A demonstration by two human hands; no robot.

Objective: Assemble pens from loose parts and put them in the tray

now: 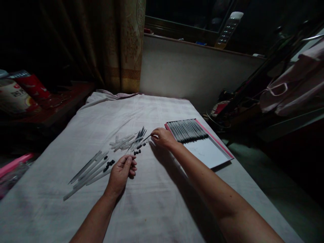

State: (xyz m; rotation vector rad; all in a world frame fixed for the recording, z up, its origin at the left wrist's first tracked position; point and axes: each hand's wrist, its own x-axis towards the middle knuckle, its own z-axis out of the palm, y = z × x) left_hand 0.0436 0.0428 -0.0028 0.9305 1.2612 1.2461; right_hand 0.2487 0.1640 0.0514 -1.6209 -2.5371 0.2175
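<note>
Refill [146, 137], thin and dark, sticks out leftward from the right hand [163, 137], pinched between thumb and fingers just above the white cloth [141, 209], near the middle of the scene. Just left of it, a bundle of dark refills [141, 133] lies fanned out, touching a loose pile of clear tubes [122, 140]. Small black caps [137, 153] are scattered on the near side of this pile.

Nearer and to the left is the left hand [124, 168], its fingers curled narrow with the thumb against them; whether anything is between them, I cannot tell. Beside its wrist, more long tubes [87, 171] lie slanting toward the near left, with a few black plugs [108, 164] at their far right end.

Right of the right hand sits an open pink-edged box [202, 153], pens [187, 131] lined up side by side in its far part, its near part showing white.

Farther out, a patterned curtain [130, 44] hangs at the far left of a pale wall [174, 64], and a bottle [229, 30] stands on the sill to the far right.
</note>
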